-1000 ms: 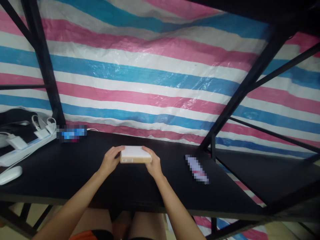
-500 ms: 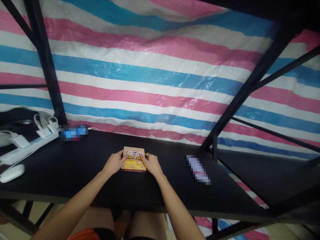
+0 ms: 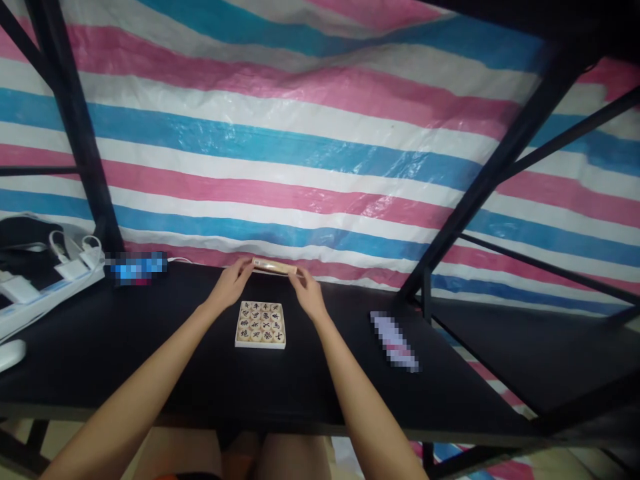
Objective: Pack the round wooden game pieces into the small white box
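Between my two hands the box lid point(image 3: 274, 267) is raised and seen edge-on, beyond the open box. The fingers of my left hand point(image 3: 232, 285) are closed on the lid's left end. At its right end my right hand point(image 3: 308, 291) grips it the same way. Nearer to me on the black table lies the white box tray point(image 3: 260, 345), uncovered. Rows of round, pale Chinese chess pieces point(image 3: 261, 324) with dark characters fill it. Neither hand touches the tray.
A white power strip point(image 3: 55, 300) with plugs and cables lies at the left, near a white mouse-like object point(image 3: 11, 355). Blurred-out objects lie back left and at the right point(image 3: 395, 341). Black frame posts and a striped sheet point(image 3: 280, 193) stand behind the black table point(image 3: 165, 360).
The lid has come off the box and moved up and away from me in both hands, tilting edge-on. The tray of chess pieces now shows.
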A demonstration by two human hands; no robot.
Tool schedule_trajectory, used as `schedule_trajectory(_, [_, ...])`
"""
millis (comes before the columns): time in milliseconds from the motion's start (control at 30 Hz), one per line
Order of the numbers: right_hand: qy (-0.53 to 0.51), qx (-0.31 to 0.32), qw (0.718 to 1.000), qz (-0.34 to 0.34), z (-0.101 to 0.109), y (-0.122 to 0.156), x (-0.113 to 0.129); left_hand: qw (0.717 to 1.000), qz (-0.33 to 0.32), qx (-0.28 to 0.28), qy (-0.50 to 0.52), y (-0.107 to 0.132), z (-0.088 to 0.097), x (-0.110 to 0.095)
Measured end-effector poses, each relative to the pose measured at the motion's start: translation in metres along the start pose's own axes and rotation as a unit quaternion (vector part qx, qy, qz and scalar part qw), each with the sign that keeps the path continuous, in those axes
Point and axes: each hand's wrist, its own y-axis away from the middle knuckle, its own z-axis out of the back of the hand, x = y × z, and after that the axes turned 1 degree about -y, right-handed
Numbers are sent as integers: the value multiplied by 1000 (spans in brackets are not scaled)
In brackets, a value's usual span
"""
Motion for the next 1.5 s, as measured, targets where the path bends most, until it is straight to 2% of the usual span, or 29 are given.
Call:
schedule_trajectory(167, [3, 73, 996, -42, -13, 22, -32, 997, 47, 55, -27, 19, -20, 50])
schedule_trajectory(267, [5, 101, 994, -31, -19, 30, -39, 995, 66, 68, -29, 27, -23, 64])
schedule_trajectory(533, [47, 114, 992, 0, -20, 36, -44, 994, 52, 88, -21, 36, -23, 63])
schedule_trajectory(767, [84, 122, 989, 26, -22, 39, -49, 994, 52, 92, -17, 35, -26, 71])
schedule_trajectory(967, [126, 119, 982, 80, -17, 37, -40, 993, 58, 103, -18, 33, -27, 75])
schedule_trajectory(1067, [136, 146, 974, 104, -15, 38, -34, 993, 57, 106, -22, 34, -26, 73])
schedule_trajectory(1200, [141, 168, 969, 114, -16, 38, -32, 992, 52, 110, -26, 34, -24, 70])
schedule_trajectory(1500, [119, 151, 972, 133, -18, 38, -30, 992, 50, 113, -34, 34, -26, 72])
